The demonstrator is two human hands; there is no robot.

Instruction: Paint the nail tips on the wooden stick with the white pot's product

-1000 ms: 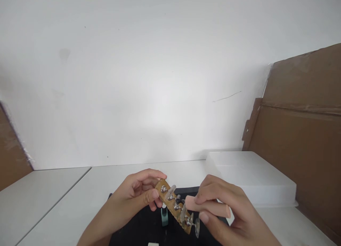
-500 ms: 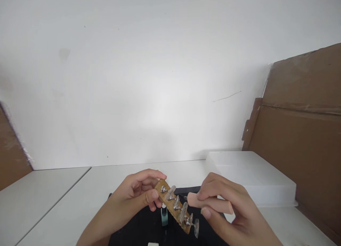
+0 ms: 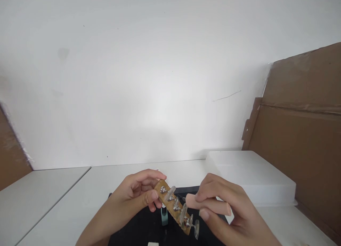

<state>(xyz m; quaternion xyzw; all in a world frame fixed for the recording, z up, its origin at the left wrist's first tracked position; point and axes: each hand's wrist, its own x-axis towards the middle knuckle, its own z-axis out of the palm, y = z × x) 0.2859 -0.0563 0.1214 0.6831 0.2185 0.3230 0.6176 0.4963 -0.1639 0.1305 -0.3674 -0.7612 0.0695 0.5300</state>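
Note:
My left hand (image 3: 144,189) pinches the upper end of a cork-coloured strip (image 3: 166,204) between thumb and fingers, and the strip slants down to the right. Along it stand several silver-coloured holders carrying clear nail tips (image 3: 183,214). Between the thumb and fingers of my right hand (image 3: 226,203) is a pale pink cylindrical handle (image 3: 207,204), which looks like a nail polish brush cap. Its left end is close to the nail tips; whether the brush touches one cannot be made out. Below the strip is a small teal bottle-like object (image 3: 164,217).
A black mat or tray (image 3: 144,228) lies under my hands on the white table (image 3: 66,200). At the right stands a translucent white plastic box (image 3: 247,171). Cardboard panels (image 3: 298,143) flank the space, and a white wall (image 3: 160,79) rises behind.
My right hand has shifted slightly left with the pink handle, bringing its end nearer the nail tips. The left hand and strip hold almost the same place.

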